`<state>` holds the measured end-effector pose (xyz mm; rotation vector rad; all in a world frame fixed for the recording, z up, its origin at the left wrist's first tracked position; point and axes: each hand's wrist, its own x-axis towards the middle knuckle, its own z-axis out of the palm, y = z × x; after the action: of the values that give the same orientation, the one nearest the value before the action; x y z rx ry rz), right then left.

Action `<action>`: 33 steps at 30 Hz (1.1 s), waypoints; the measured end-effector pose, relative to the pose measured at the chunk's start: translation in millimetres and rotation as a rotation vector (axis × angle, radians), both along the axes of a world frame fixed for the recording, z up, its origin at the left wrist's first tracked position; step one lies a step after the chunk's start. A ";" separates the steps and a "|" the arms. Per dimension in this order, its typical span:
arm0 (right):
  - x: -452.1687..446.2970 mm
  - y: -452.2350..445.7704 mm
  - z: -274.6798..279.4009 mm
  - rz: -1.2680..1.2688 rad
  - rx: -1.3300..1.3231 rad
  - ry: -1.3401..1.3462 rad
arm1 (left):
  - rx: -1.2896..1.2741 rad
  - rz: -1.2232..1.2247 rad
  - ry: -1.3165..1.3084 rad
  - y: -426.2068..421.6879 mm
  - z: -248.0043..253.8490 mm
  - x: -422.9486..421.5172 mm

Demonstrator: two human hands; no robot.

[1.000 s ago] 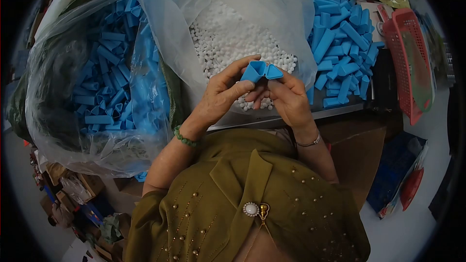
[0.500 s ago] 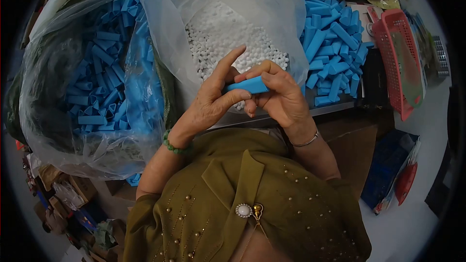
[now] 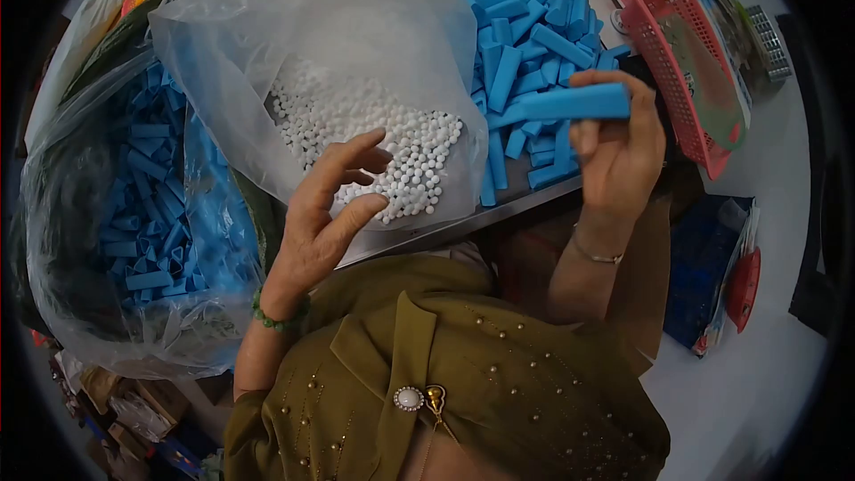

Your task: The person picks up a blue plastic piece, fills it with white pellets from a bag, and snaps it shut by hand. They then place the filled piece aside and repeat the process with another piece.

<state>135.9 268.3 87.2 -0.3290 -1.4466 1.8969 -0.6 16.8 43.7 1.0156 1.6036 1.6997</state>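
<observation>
My right hand (image 3: 621, 156) holds a blue triangular tube (image 3: 565, 104) by its right end, between thumb and fingers. The tube is slightly blurred and lies across the view just above a pile of similar blue tubes (image 3: 503, 80). My left hand (image 3: 316, 218) is empty, with thumb and fingers apart, over the near edge of many small white balls (image 3: 356, 120). These balls lie on a clear plastic bag (image 3: 374, 18) spread on the table.
To the left, a large clear plastic bag (image 3: 67, 240) holds many hollow blue triangular tubes (image 3: 151, 183). A pink basket (image 3: 655, 13) stands at the right, beyond the pile. The table's metal edge (image 3: 445, 225) runs in front of my body. A dark blue bag (image 3: 704, 276) lies lower right.
My hands have parted. The right one has carried the blue tube rightward to the pile, while the left has let go and opened. The whole view has shifted somewhat.
</observation>
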 end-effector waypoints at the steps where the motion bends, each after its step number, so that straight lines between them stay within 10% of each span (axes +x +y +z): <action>1: -1.0 17.6 -5.3 -0.006 -0.005 -0.002 | -0.084 0.021 0.042 -4.8 -6.3 -1.9; 9: -33.2 45.7 -62.0 -0.257 0.202 -0.611 | -0.191 0.042 0.076 -34.9 -13.8 4.0; 16: -21.6 51.1 -64.8 -0.376 0.405 -0.422 | -0.156 0.600 0.219 -114.6 5.6 -55.0; 19: -6.7 31.7 -43.4 -0.225 0.446 -0.269 | -0.627 0.918 0.642 -153.2 4.6 -96.9; 25: -12.9 -46.5 -22.1 -0.031 0.584 -0.157 | -1.274 0.576 1.043 -187.9 -34.7 -121.9; 33: -24.7 -82.3 -20.3 0.253 0.541 -0.174 | -1.082 0.823 1.077 -197.4 -35.0 -126.5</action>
<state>111.2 186.0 66.8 -0.0519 -2.1287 1.6032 -127.0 -180.6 8.8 0.6648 3.3630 0.1795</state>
